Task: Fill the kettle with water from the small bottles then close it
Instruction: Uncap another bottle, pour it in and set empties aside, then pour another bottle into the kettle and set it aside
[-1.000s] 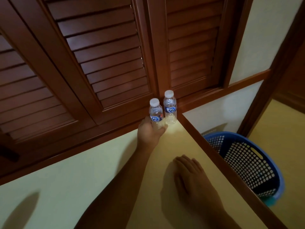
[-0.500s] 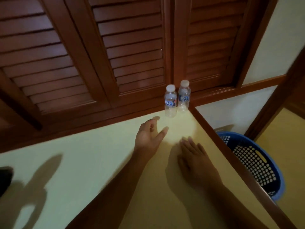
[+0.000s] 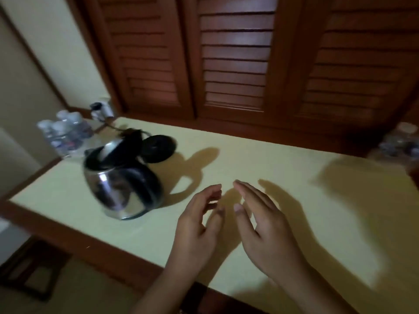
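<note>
A shiny steel kettle (image 3: 122, 186) with a black handle stands on the pale yellow tabletop (image 3: 260, 159) at the left, its lid tipped up and open. Its round black base (image 3: 158, 148) lies just behind it. Several small water bottles (image 3: 64, 132) with white caps stand at the table's far left corner. Two more bottles (image 3: 401, 143) show blurred at the far right edge. My left hand (image 3: 197, 225) and my right hand (image 3: 265, 225) hover side by side over the table, right of the kettle, fingers relaxed and holding nothing.
Brown louvred shutters (image 3: 235, 60) run along the back of the table. A wall socket with a plug (image 3: 102, 111) and cord sits at the back left. A dark wooden stool (image 3: 31, 268) stands on the floor below the table's left end.
The view has swung left from the two bottles at the right corner to the kettle. My left hand let go of a bottle, and both hands moved left, lifted off the table.
</note>
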`<action>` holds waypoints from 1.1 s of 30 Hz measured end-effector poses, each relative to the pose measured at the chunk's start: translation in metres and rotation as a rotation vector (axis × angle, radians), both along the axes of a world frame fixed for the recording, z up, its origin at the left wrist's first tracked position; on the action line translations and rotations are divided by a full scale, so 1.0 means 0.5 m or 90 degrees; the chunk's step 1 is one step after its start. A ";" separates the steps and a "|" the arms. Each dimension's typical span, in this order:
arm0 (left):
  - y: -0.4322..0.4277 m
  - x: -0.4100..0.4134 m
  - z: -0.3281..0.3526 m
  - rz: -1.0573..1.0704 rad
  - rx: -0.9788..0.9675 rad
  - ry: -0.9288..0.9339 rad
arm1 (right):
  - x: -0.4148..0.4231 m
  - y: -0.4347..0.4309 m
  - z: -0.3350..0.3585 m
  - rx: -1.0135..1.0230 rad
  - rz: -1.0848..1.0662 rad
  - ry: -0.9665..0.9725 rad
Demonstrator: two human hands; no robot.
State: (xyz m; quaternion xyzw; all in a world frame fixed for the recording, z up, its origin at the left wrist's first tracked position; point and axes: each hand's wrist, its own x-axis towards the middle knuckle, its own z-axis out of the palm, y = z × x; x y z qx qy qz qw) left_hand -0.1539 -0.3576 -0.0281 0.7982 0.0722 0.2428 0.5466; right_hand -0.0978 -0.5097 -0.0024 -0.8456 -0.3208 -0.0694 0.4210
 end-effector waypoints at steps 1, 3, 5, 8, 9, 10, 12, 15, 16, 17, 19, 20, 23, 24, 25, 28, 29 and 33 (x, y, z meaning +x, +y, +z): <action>0.024 -0.029 0.011 0.028 -0.007 -0.011 | -0.018 0.030 0.014 0.018 0.032 -0.004; 0.068 -0.090 0.037 0.084 -0.018 -0.038 | -0.057 0.088 0.041 0.047 0.092 -0.007; 0.108 -0.148 0.061 0.132 -0.026 -0.066 | -0.095 0.139 0.063 0.070 0.148 -0.015; 0.170 -0.219 0.091 0.187 -0.026 -0.109 | -0.147 0.212 0.090 0.111 0.207 -0.033; 0.193 -0.237 0.099 0.196 -0.028 -0.124 | -0.163 0.237 0.097 0.125 0.221 -0.041; 0.217 -0.254 0.107 0.201 -0.030 -0.137 | -0.178 0.262 0.103 0.136 0.232 -0.048; 0.272 -0.280 0.119 0.207 -0.028 -0.151 | -0.202 0.317 0.110 0.156 0.241 -0.053; 0.370 -0.303 0.125 0.217 -0.031 -0.147 | -0.226 0.412 0.110 0.168 0.237 -0.053; 0.409 -0.306 0.124 0.214 -0.038 -0.144 | -0.232 0.449 0.109 0.167 0.233 -0.060; 0.449 -0.306 0.123 0.208 -0.040 -0.143 | -0.237 0.487 0.108 0.164 0.231 -0.063; 0.535 -0.298 0.118 0.197 -0.033 -0.137 | -0.239 0.568 0.111 0.147 0.217 -0.050; 0.578 -0.290 0.116 0.191 -0.024 -0.129 | -0.238 0.609 0.115 0.137 0.203 -0.035; 0.704 -0.255 0.105 0.171 -0.017 -0.101 | -0.216 0.734 0.122 0.117 0.147 -0.057; 0.740 -0.239 0.101 0.168 -0.017 -0.091 | -0.200 0.775 0.120 0.117 0.130 -0.101; 0.772 -0.223 0.097 0.169 -0.013 -0.083 | -0.177 0.815 0.113 0.119 0.116 -0.148; 0.851 -0.175 0.078 0.174 -0.018 -0.063 | -0.088 0.922 0.107 0.079 0.051 -0.160; 0.870 -0.162 0.070 0.172 -0.021 -0.057 | -0.056 0.952 0.112 0.060 0.027 -0.149; 0.916 -0.130 0.053 0.155 -0.036 -0.041 | 0.050 1.032 0.129 -0.074 -0.031 -0.137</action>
